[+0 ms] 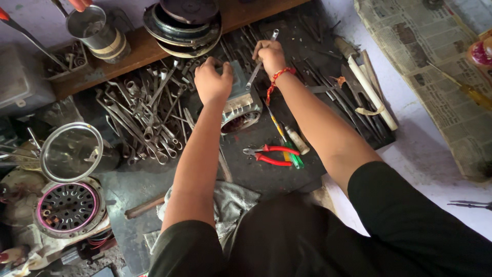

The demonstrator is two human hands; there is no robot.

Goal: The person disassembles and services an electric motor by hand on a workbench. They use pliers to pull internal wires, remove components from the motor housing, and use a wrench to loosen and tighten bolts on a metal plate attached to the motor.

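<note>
My left hand [212, 81] grips the top of a grey metal motor housing [240, 105] that stands on the dark work surface. My right hand [270, 55], with a red thread around its wrist, is shut on a long steel wrench [254, 72] whose lower end reaches the housing. The housing's open end faces me and shows dark windings inside. Red-handled pliers [268, 155] and a green-handled screwdriver [293, 156] lie just in front of the housing.
A heap of spanners [146, 115] lies left of the housing. Files and rods [359, 87] lie to the right. A round mesh cover [72, 152] and a motor end plate [67, 206] sit at left. A grey rag [233, 202] and newspaper [435, 66] are nearby.
</note>
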